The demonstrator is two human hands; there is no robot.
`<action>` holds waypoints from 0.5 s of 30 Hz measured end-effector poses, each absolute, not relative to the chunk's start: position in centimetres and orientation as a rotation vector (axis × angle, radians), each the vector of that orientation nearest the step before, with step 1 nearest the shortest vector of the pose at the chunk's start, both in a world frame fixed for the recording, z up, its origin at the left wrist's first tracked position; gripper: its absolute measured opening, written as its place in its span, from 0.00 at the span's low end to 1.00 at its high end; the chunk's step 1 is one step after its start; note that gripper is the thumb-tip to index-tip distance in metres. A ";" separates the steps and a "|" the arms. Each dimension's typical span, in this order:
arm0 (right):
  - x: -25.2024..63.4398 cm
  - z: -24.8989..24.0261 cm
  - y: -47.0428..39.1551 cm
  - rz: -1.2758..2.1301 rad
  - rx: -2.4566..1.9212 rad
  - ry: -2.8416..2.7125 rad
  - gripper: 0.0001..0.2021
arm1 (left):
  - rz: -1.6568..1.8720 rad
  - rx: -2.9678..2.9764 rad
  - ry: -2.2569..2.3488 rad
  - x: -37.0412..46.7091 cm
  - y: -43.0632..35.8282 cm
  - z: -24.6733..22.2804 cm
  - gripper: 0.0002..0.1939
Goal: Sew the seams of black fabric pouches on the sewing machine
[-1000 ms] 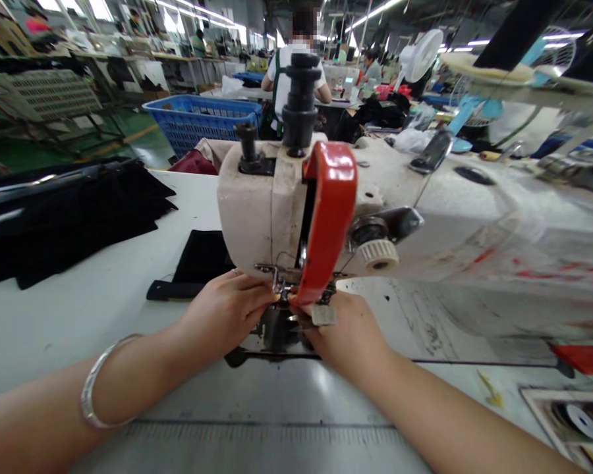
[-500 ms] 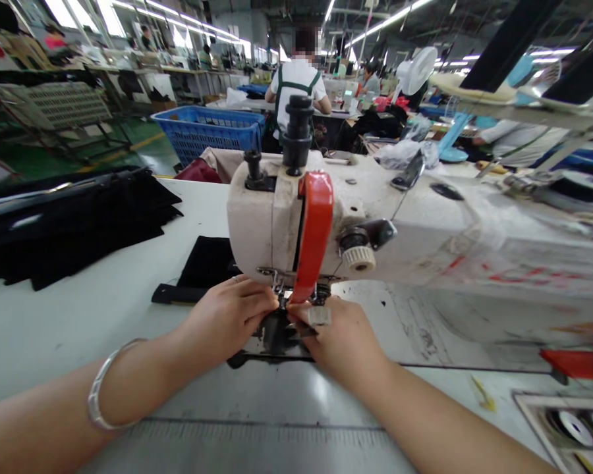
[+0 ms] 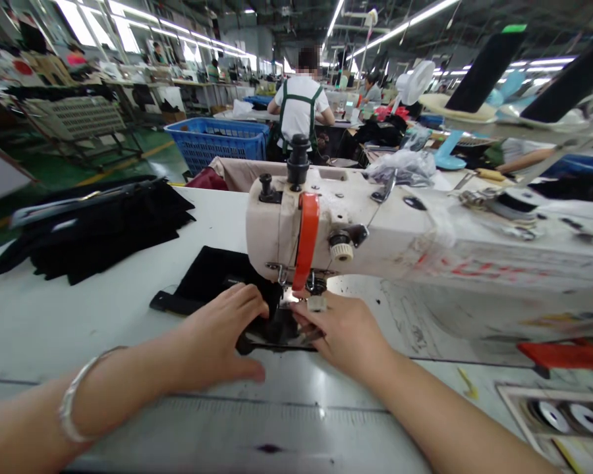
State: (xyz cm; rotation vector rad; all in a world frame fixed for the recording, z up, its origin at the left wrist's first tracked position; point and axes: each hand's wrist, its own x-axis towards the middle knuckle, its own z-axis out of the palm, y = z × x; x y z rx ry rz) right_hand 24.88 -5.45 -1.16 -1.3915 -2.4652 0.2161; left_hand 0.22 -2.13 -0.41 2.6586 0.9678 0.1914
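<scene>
Black fabric (image 3: 217,268) lies flat on the table to the left of the sewing machine (image 3: 395,230) and reaches under its needle area. My left hand (image 3: 227,332) rests over the near edge of this fabric, thumb spread away from the fingers. Close to the presser foot on the right side is my right hand (image 3: 346,326), fingers stretched out low beside the needle plate. Part of its fingertips is hidden by a small guide block (image 3: 317,303). An orange-red guard strip (image 3: 307,240) hangs down the front of the machine head.
A stack of black cloth pieces (image 3: 113,227) lies at the left of the table. Bobbins (image 3: 553,416) sit in a tray at the lower right, near a red part (image 3: 568,354). Behind stand a blue basket (image 3: 217,139) and a person (image 3: 299,108) seated with their back turned.
My left hand has let go near the needle and moved left and down, its thumb opening out. More of the black fabric now shows. The view has tilted slightly up.
</scene>
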 end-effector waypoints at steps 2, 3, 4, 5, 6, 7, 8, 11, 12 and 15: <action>24.9 -0.4 -6.5 0.376 -1.307 -2.479 0.17 | 0.088 2.644 0.933 -1.7 -5.4 -0.4 0.33; 24.7 -0.1 -7.2 0.473 -1.270 -2.479 0.19 | 0.101 2.648 0.901 -2.6 -7.2 -0.5 0.29; 24.3 0.1 -7.9 0.573 -1.237 -2.470 0.22 | 0.138 2.635 0.897 -3.5 -8.8 -0.7 0.22; 23.7 0.3 -8.6 0.679 -1.191 -2.448 0.25 | 0.201 2.611 0.891 -4.2 -10.3 -0.8 0.15; 23.0 0.4 -9.3 0.785 -1.139 -2.404 0.28 | 0.282 2.568 0.904 -4.7 -11.5 -0.7 0.13; 22.1 0.5 -9.9 0.889 -1.081 -2.340 0.31 | 0.366 2.506 0.943 -5.2 -12.4 -0.4 0.13; 21.1 0.6 -10.5 0.983 -1.022 -2.259 0.32 | 0.450 2.429 0.999 -5.5 -13.0 0.2 0.13; 18.4 1.1 -12.0 1.145 -0.983 -1.966 0.21 | 0.619 2.131 1.256 -6.2 -13.5 3.0 0.05; 17.7 1.5 -12.4 1.180 -1.014 -1.879 0.15 | 0.648 2.011 1.324 -6.4 -13.5 4.0 0.04; 16.8 3.0 -13.4 1.287 -1.118 -1.705 0.05 | 0.673 1.578 1.330 -7.1 -13.9 6.3 0.10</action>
